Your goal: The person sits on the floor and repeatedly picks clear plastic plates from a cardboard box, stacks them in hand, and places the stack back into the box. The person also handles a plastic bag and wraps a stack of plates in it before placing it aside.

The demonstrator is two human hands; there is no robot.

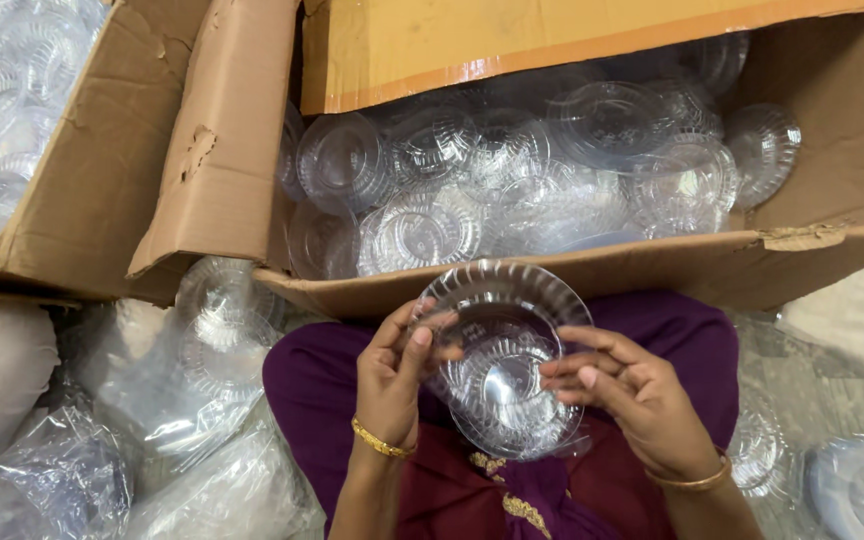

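soft, even daylight; glints on the clear plastic bowls [512,180], slight blur at edges, mild wide-angle bending.

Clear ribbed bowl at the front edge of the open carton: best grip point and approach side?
Take the clear bowl by its ribbed rim, coming from above on the near side. It lies among the other bowls in the carton, so only the rim is exposed. Thin, glossy plastic probably favours a light pinch.
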